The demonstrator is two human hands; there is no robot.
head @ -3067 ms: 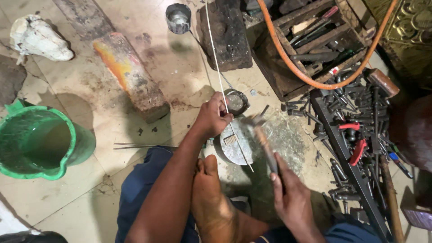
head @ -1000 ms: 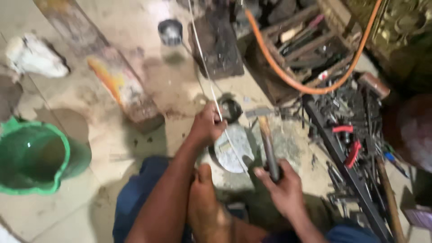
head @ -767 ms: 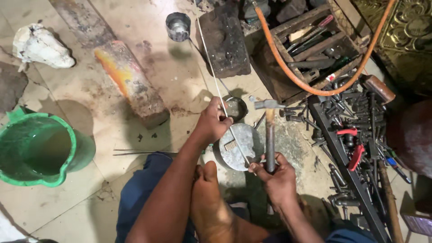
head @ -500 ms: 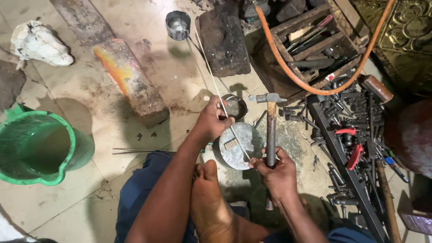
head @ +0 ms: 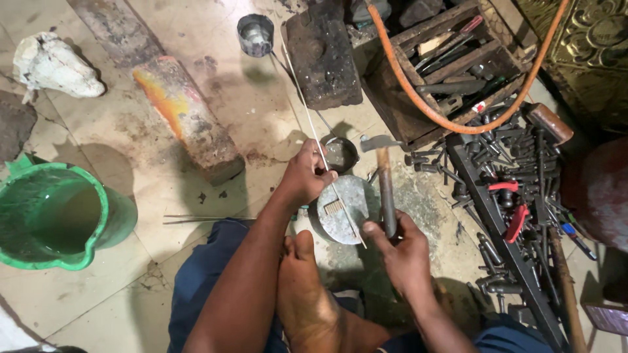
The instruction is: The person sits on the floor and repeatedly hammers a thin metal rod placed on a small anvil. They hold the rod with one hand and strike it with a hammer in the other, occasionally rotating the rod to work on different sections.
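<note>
Two hands at work over the round metal block (head: 345, 210) on the floor, just past the bare foot (head: 307, 294). Left hand (head: 305, 175) pinches a thin wire (head: 313, 124), fingers closed on it, wire lying slantwise across the block. Right hand (head: 400, 245) is wrapped tight round the hammer (head: 384, 186) handle, head up, approx. above the block's far edge. Looks like the striking step; next blow prob. needs the wire pinned flat & thumb kept clear.

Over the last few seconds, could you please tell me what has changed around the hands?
The right hand has swung the hammer up from a low slant until its head points away over the round metal block. The left hand still pinches the thin rod on that block.
</note>
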